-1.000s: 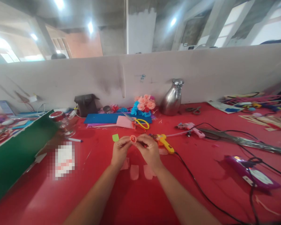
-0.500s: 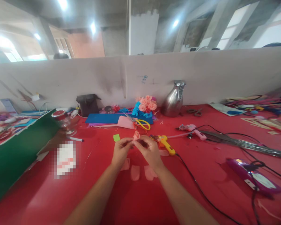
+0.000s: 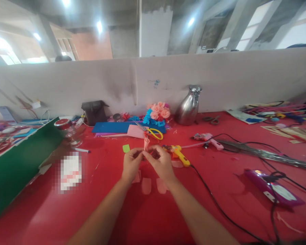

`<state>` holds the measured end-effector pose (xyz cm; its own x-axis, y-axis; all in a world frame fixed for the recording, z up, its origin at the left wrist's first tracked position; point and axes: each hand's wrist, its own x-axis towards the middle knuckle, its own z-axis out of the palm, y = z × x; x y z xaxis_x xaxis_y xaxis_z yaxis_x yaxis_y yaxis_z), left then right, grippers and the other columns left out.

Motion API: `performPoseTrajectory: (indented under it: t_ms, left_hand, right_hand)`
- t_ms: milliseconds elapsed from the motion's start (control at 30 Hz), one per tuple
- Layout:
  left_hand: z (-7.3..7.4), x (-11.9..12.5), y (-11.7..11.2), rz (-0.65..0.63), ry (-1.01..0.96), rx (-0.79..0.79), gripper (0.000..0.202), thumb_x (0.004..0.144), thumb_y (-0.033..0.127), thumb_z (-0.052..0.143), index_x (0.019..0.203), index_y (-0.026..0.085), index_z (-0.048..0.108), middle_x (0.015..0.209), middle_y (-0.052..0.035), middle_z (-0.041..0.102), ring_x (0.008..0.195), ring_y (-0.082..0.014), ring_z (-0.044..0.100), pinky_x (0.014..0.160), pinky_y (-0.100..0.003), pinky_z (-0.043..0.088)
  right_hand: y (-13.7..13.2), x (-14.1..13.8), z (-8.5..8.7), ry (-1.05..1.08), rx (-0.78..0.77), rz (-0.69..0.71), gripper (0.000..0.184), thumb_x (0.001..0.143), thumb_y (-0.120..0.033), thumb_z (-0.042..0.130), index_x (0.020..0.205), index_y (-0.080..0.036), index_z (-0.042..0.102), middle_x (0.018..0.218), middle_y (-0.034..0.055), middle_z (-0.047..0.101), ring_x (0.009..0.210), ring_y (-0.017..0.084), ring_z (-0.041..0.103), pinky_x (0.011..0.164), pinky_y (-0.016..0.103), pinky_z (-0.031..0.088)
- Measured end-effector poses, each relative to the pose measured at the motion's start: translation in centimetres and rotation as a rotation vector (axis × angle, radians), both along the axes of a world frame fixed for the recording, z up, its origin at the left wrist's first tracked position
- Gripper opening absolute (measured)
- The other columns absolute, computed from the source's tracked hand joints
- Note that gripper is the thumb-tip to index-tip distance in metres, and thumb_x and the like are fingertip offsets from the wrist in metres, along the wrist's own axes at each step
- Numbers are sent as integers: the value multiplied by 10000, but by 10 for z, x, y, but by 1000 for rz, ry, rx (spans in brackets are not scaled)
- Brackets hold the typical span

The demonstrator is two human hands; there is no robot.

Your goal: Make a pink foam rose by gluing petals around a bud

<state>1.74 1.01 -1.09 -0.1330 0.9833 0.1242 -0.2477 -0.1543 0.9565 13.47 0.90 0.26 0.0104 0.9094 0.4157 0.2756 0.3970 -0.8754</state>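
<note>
Left edge of the table (image 3: 53, 217): a green board (image 3: 17, 163) lies there, with a jar (image 3: 66, 131) just beyond it.

Centre: the left hand (image 3: 131, 165) is closed in a pinch on the base of a small pink rolled bud (image 3: 146, 143). The right hand (image 3: 161, 164) is closed in a pinch on the same base from the other side. The bud stands upright above the fingertips, over the middle of the table. Loose pink petals (image 3: 146, 186) lie flat on the table just under the wrists.

Right of the hands: a yellow glue gun (image 3: 180, 155) lies near the right hand, its cord running toward the near edge. A pink glue gun (image 3: 209, 139) lies farther right. Scissors (image 3: 151, 132) and a flower bunch (image 3: 158, 114) sit toward the far edge.

Hazards, as judged:
- The roll may spring open if either pinch loosens.
- Hard pressure may crush the bud.
- The right wrist may snag the cord and drag the glue gun nozzle toward skin or petals.
</note>
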Motion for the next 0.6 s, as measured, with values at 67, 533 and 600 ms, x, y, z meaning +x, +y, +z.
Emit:
performPoseTrajectory:
  t_ms: [67, 533, 600]
  left_hand:
    - [1, 1, -1, 7, 32, -2, 140, 666, 231, 666, 765, 134, 686, 687, -33, 687, 614, -121, 607, 600, -235, 489]
    - [-2, -4, 3, -93, -19, 12, 159, 681, 256, 673, 783, 141, 713, 743, -41, 692, 680, -147, 622, 697, -296, 514]
    - [-1, -4, 2, -97, -31, 15, 171, 687, 276, 673, 781, 137, 711, 745, -45, 691, 681, -150, 622, 706, -306, 515]
  right_hand:
    - [0, 0, 0, -44, 21, -36, 197, 764, -381, 609, 759, -185, 593, 711, 20, 631, 582, 128, 539, 546, 244, 437]
    - [0, 2, 2, -19, 58, 11, 154, 816, -321, 551, 747, -195, 605, 696, 7, 640, 580, 129, 577, 544, 234, 450]
    - [0, 2, 2, -26, 69, -1, 151, 815, -317, 552, 751, -194, 610, 704, 7, 641, 589, 128, 573, 551, 234, 448]
